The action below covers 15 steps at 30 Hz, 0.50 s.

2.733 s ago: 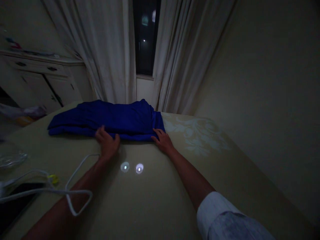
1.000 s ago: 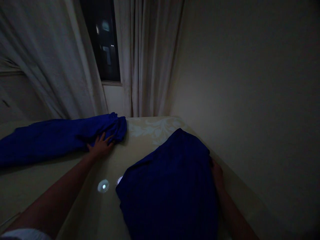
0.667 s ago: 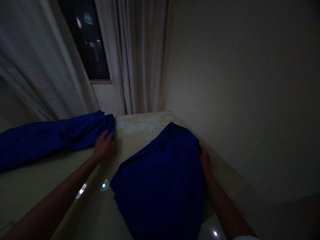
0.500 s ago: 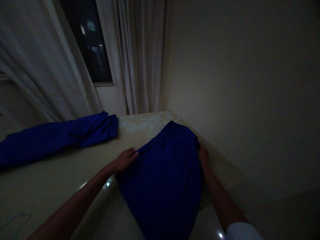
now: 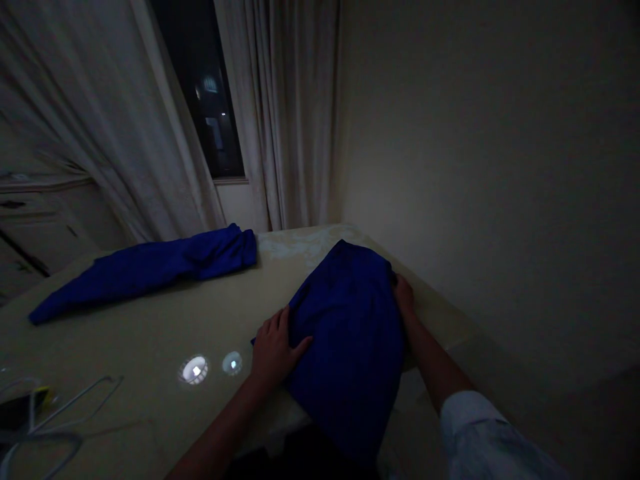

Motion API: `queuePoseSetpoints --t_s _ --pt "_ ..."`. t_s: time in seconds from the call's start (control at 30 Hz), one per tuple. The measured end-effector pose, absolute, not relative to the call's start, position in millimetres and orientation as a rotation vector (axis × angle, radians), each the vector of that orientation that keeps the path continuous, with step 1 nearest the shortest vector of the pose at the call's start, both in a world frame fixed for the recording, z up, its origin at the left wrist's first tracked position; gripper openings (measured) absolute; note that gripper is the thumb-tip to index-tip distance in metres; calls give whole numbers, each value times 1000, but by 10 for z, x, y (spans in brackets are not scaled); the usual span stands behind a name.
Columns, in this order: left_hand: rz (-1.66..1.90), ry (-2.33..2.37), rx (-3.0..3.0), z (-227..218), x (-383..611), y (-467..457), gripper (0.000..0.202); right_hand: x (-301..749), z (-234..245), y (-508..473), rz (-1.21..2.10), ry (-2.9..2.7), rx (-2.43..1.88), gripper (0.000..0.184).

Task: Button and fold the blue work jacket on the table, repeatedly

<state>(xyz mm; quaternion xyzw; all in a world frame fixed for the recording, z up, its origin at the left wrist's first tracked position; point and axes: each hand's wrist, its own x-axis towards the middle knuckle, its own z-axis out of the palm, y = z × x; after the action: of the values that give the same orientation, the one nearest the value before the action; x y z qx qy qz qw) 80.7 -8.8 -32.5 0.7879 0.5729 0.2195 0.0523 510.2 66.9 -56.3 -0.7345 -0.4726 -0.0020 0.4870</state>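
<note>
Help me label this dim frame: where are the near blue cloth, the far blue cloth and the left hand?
near blue cloth (image 5: 350, 320), head view, middle of its top face
far blue cloth (image 5: 150, 270), head view, middle of its length
left hand (image 5: 274, 348), head view, back of the hand

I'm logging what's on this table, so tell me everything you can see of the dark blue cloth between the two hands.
The dark blue cloth is soft, matte fabric lying spread on the pale table near its right corner, its near end hanging over the front edge. The left hand rests flat on its left edge, thumb over the fabric; the right hand touches its far right edge, fingers partly hidden. Dim light hides seams and details.
</note>
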Motion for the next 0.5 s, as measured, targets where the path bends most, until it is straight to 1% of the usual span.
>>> queuePoseSetpoints --t_s 0.07,0.1,0.13,0.17,0.27,0.3,0.33,0.4,0.47,0.5 --pt "627 1927 2346 -317 797 -141 101 5062 -513 633 -28 -1116 -1776 51" --pt "588 1978 2327 -309 794 -150 101 5034 -483 610 -35 -1083 -1767 54" --pt "544 1968 2324 -295 788 -141 98 5000 -450 585 -39 -1051 -1742 57" --pt "496 1897 2335 -268 777 -108 89 4961 -418 557 -34 -1023 -1708 60" --pt "314 1586 2419 -61 665 156 49 4829 -327 461 25 -1019 -1620 70" --pt "264 1553 2456 57 583 298 39 4788 -302 427 40 -1052 -1611 72" --pt "236 1587 2492 190 475 458 35 4751 -280 395 48 -1092 -1615 73" --pt "299 1826 2529 442 189 792 36 4699 -249 345 60 -1156 -1644 74" --pt "463 2060 2472 566 -126 1059 50 4673 -236 330 86 -1210 -1679 75" --pt "515 2131 2432 552 -265 1142 61 4665 -236 337 104 -1232 -1695 74"
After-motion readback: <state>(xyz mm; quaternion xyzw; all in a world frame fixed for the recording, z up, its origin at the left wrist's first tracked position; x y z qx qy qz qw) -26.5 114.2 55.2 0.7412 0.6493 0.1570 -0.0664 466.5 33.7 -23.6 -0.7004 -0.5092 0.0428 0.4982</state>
